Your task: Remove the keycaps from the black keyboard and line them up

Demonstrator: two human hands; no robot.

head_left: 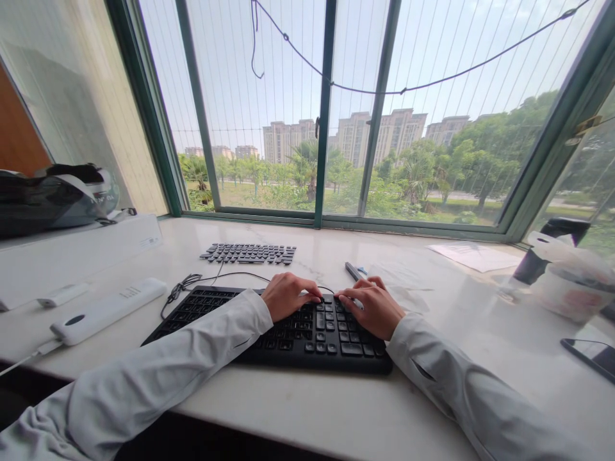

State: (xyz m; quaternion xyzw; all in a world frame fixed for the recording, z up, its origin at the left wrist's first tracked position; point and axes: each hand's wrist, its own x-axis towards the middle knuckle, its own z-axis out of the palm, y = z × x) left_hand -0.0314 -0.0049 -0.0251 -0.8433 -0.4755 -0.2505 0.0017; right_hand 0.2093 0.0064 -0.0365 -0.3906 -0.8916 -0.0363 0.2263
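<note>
A black keyboard (331, 362) lies on the white counter; its right part carries keycaps, while many positions on its left and middle look bare. My left hand (288, 296) rests over its upper edge, thumb and fingers pinched together on the upper row. Just to the right, my right hand (372, 306) bends over the top of the number block, its fingertips closed together against the keyboard. Whatever is between the fingers of either hand is too small to make out. Behind the keyboard, loose black keycaps (248, 253) lie in keyboard-like rows.
A coiled black cable (185, 286) lies behind the keyboard's left end. A dark pen-like tool (353, 271) and clear plastic (398, 282) are beyond my right hand. A white power strip (110, 310) lies left; a phone (590, 355) and bagged tub (569, 285) stand right.
</note>
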